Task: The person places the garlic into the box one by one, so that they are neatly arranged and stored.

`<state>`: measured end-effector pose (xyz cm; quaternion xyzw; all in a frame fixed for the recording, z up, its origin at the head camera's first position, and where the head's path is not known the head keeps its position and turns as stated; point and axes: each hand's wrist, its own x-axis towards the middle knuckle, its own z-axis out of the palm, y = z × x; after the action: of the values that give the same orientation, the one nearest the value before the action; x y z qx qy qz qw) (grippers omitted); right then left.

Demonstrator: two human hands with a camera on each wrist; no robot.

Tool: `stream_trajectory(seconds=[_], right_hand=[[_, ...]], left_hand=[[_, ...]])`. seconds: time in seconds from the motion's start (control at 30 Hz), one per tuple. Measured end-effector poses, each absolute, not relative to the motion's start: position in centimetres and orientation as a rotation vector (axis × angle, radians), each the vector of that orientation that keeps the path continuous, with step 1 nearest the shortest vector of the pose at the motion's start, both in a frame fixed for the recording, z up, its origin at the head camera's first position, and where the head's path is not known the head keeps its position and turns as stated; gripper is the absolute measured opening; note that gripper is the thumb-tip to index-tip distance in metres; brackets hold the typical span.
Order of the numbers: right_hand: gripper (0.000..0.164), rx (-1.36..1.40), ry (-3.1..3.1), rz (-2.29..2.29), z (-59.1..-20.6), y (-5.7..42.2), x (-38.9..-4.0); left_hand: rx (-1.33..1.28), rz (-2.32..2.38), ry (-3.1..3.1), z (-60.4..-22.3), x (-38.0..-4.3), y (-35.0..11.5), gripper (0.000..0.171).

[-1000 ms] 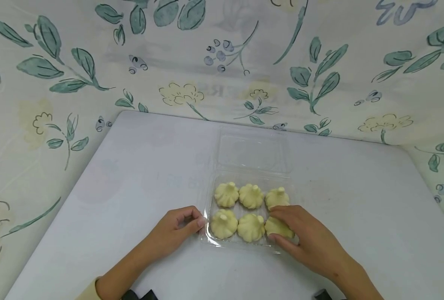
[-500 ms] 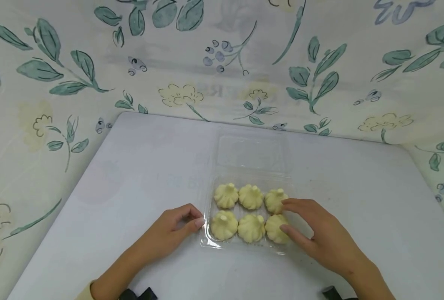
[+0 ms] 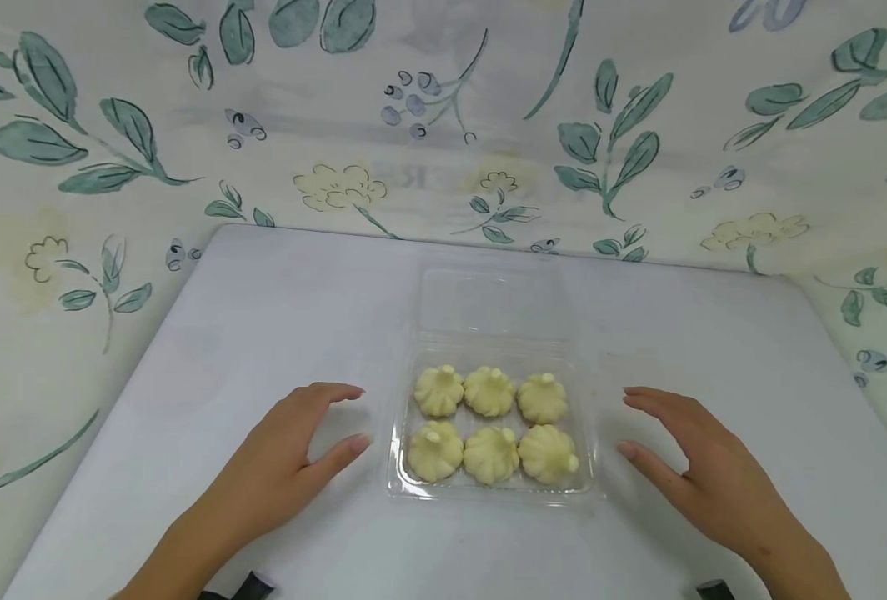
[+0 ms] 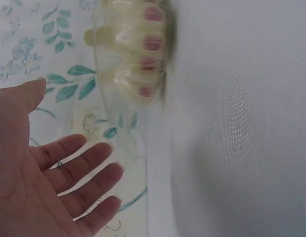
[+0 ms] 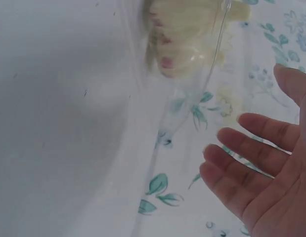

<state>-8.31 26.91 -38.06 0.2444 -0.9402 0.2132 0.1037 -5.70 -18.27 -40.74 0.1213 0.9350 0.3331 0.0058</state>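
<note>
Pale yellow garlic bulbs (image 3: 492, 456), several of them, sit in two rows inside a clear plastic box (image 3: 396, 479). Pinkish patches mark the lower sides of the garlic bulbs (image 4: 138, 54) in the left wrist view. Behind the bulbs, the box's clear lid (image 3: 494, 302) lies folded back on the table. To the left of the box, my left hand (image 3: 282, 467) hovers with fingers spread, apart from it. My right hand (image 3: 714, 479) mirrors this on the right side, holding nothing. The front right bulb (image 3: 548, 455) has its stem tipped toward the right.
A white table (image 3: 278, 308) bears the box. Floral cloth (image 3: 263, 108) with green leaves hangs behind and to the sides of it. Dark bands (image 3: 252, 586) show at the wrists along the bottom edge of the head view.
My right hand has let go of the front right garlic bulb and drawn off to the right. My left hand has left the box's edge, moved left and spread its fingers.
</note>
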Motion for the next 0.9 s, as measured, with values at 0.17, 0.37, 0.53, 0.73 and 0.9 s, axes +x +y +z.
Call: stream_trajectory(seconds=[0.17,0.37,0.53,0.73,0.9], right_hand=[[0.062,0.681,-2.772,0.595,-38.1,27.8,-8.1],[0.065,0.697,-2.792,0.543,-38.2,28.0,-8.9],[0.065,0.741,-2.869,0.522,-38.0,27.1,-10.4],[0.062,0.762,-2.966,0.561,-38.0,26.1,-12.5],[0.063,0.740,-3.020,0.779,-38.3,25.5,-14.6]], left_hand=[[0.375,1.011,2.971,-39.9,-4.9,-18.9,0.056],[0.474,0.946,3.032,-39.7,-6.4,-19.0,0.060],[0.534,0.890,3.018,-39.6,-9.0,-18.4,0.064],[0.556,0.898,2.958,-40.2,-12.0,-17.4,0.070],[0.490,1.052,2.863,-40.8,-14.3,-16.2,0.066]])
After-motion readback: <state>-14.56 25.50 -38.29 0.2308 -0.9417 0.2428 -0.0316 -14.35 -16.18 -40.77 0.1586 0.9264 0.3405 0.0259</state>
